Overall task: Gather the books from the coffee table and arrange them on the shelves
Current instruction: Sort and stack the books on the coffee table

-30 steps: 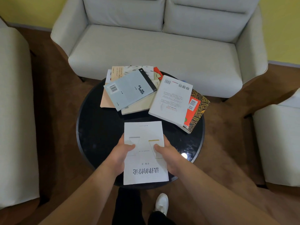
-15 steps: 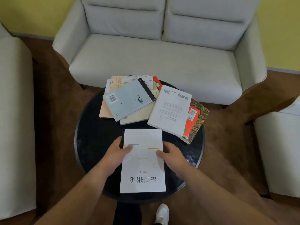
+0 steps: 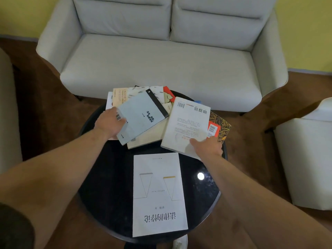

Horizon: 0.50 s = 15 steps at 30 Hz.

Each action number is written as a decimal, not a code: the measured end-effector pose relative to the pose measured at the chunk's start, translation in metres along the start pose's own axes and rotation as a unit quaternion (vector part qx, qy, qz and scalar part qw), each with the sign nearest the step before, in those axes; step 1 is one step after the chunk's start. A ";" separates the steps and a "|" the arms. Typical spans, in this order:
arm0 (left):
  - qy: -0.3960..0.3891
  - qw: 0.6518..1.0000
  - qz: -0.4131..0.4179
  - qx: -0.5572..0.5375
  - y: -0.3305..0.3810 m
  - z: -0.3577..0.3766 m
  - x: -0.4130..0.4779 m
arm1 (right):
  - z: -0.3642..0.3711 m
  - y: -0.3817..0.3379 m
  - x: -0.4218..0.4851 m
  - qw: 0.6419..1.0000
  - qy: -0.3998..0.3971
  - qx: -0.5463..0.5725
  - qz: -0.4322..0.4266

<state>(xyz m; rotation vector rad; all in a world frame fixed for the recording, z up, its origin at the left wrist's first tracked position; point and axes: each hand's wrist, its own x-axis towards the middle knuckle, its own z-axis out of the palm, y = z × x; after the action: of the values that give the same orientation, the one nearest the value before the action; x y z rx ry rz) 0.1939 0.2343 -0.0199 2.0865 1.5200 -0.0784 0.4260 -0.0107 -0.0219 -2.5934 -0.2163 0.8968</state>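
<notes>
On the round black coffee table (image 3: 107, 177) a white book with black characters (image 3: 158, 194) lies alone at the near edge, untouched. At the far side several books overlap in a loose pile. My left hand (image 3: 110, 123) grips the left edge of the pale blue book (image 3: 143, 115) on top of the pile, thumb on its cover by the barcode. My right hand (image 3: 206, 146) holds the near right corner of a white book lying back cover up (image 3: 188, 126), thumb on top. An orange and yellow patterned book (image 3: 221, 126) pokes out beneath it.
A light grey sofa (image 3: 161, 65) stands just behind the table. A pale armchair (image 3: 305, 150) is at the right and another seat (image 3: 7, 114) at the left. Brown carpet surrounds the table. No shelves are in view.
Both hands let go of the white book at the near edge and moved forward. The left one went to the pale blue book, the right one to the white back-cover book.
</notes>
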 end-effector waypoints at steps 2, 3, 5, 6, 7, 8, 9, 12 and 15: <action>-0.009 1.000 -0.022 0.019 0.000 -0.005 0.008 | 0.004 -0.004 0.002 0.999 -0.015 0.051 0.012; -0.009 0.999 -0.033 0.031 -0.001 -0.008 0.011 | 0.005 -0.006 0.002 0.997 -0.020 0.075 0.021; -0.034 0.997 -0.046 0.055 -0.004 -0.015 0.015 | 0.006 -0.005 0.005 0.990 -0.027 0.136 0.031; -0.056 0.996 -0.048 0.047 -0.005 -0.017 0.015 | 0.006 -0.003 0.005 0.984 -0.038 0.172 0.033; -0.069 0.996 -0.046 0.019 -0.005 -0.018 0.016 | 0.004 -0.003 0.005 0.976 -0.055 0.207 0.039; -0.073 0.996 -0.045 -0.027 -0.006 -0.019 0.015 | 0.001 -0.002 0.003 0.966 -0.083 0.241 0.048; -0.071 0.993 -0.045 -0.083 -0.006 -0.020 0.014 | -0.003 -0.003 0.001 0.953 -0.115 0.273 0.060; -0.078 0.972 -0.036 -0.220 0.000 -0.034 0.002 | -0.018 -0.002 -0.005 0.916 -0.174 0.353 0.076; -0.060 0.954 0.008 -0.292 0.010 -0.052 -0.024 | -0.035 0.000 -0.010 0.895 -0.166 0.411 0.047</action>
<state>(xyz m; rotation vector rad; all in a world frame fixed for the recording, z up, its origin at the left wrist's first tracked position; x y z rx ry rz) 0.1806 0.2358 0.0369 1.5876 1.2579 0.2228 0.4400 -0.0235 0.0086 -1.6720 0.1759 1.1495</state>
